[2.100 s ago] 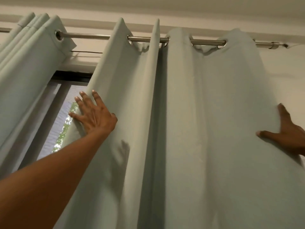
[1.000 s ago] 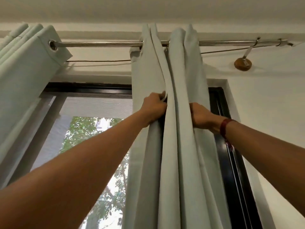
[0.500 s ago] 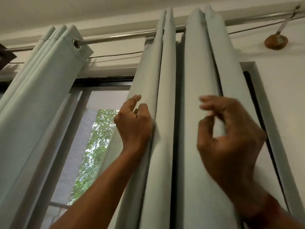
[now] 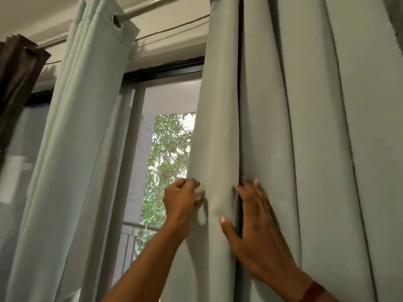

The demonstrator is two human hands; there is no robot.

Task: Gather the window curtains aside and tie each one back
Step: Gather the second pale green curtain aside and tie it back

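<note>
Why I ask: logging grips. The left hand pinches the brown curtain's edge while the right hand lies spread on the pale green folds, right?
No: the head view shows the left hand pinching the edge of the pale green curtain; the brown curtain hangs untouched, far left. The right hand lies spread on the green folds.

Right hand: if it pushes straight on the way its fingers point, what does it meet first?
The right-hand curtain itself. The right hand lies flat on it, fingers aimed up at the dark crease between two folds; it would probably slide into that crease. What lies behind is hidden.
</note>
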